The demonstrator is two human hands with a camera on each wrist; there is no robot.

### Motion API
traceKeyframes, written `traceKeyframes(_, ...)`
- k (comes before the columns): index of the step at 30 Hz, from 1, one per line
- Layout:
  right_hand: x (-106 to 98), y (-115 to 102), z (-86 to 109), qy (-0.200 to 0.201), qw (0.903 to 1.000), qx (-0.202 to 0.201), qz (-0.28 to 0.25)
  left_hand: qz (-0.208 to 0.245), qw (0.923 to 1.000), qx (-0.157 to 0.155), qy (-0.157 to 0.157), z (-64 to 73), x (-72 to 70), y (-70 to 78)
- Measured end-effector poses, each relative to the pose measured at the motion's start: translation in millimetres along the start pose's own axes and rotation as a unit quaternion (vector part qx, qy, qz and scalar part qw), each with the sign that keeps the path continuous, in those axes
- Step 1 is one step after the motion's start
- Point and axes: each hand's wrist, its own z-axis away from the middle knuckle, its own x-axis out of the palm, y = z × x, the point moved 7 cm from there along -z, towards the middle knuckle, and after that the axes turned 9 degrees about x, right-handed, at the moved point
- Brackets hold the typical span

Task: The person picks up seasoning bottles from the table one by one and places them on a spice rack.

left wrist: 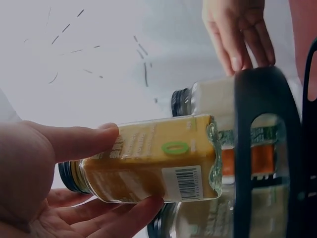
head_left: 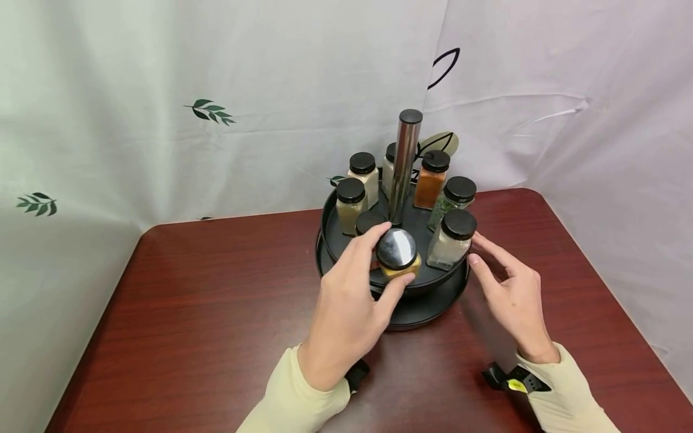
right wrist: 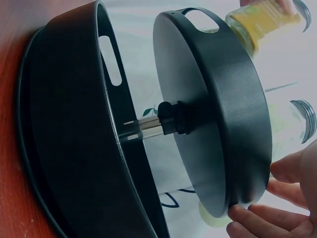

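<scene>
My left hand [head_left: 349,294] holds a spice jar [left wrist: 148,158] of yellow powder between thumb and fingers. The jar has a black lid [head_left: 397,248] and a barcode label, and is over the near edge of the upper tray. The fingertips of my right hand [head_left: 511,294] touch the right side of the upper tray's rim [right wrist: 242,114]. That tray belongs to a black two-tier spice rack. Beside the right hand stands a jar of pale contents [head_left: 450,243] on the tray.
Several black-lidded jars stand around the upper tray, among them an orange one [head_left: 431,180] and a green one [head_left: 453,201]. A metal post [head_left: 404,168] rises at the centre. Below is the lower tier [right wrist: 74,114], on a reddish-brown table [head_left: 216,313]. A patterned cloth [head_left: 271,120] hangs behind.
</scene>
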Motion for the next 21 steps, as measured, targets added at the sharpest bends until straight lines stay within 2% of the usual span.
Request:
traceKeyframes(4, -0.3, 0.0, -0.4, 0.004, 1.0000, -0.003, -0.002, -0.013, 0.9999, 0.008, 0.002, -1.5, 10.4, 2.6)
traceKeyframes(10, -1.1, 0.2, -0.9, 0.011, 0.9999, -0.007, 0.010, -0.030, 0.9995, 0.001, 0.012, -0.3, 22.8, -1.7)
traceKeyframes(15, -2.8, 1.1, -1.3, 0.021, 0.9997, -0.001, 0.015, -0.042, 0.9990, 0.000, 0.014, -0.5, 30.5, -3.3)
traceKeyframes(21, -2.7, 1.5, -2.5, 0.019, 0.9998, -0.001, -0.001, -0.075, 0.9970, -0.001, 0.020, 0.1, 38.9, -5.5)
